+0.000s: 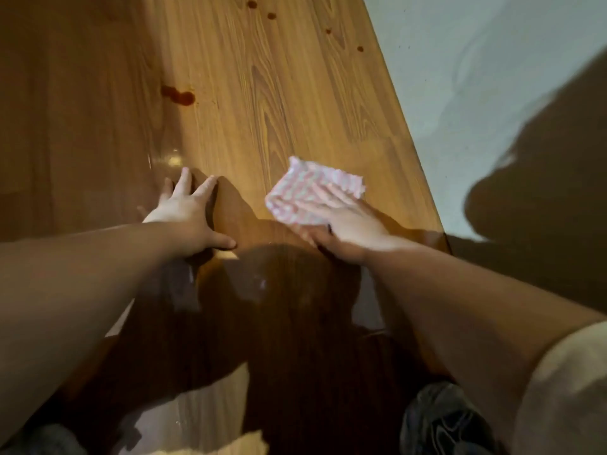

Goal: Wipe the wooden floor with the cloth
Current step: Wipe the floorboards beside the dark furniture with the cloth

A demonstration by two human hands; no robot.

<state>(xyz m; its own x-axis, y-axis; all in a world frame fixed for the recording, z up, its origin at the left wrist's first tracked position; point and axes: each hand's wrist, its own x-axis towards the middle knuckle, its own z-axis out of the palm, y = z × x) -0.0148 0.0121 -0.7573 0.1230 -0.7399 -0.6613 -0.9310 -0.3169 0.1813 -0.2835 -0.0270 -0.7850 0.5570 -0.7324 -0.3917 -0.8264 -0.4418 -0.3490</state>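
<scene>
Wooden floor [279,93] runs beside a pale wall [476,60]; dark red spots [179,95] dot it ahead. Right hand [341,221] presses flat, fingers straight, on the pink checked cloth [305,188] near the wall; left hand [187,215] rests splayed on bare boards.

Right hand [341,221] flat on cloth [312,192]; left hand [187,215] flat on wooden floor [279,93].

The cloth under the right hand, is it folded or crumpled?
Folded: the cloth lies as a flat, compact pad with straight edges under the open right hand.
</scene>
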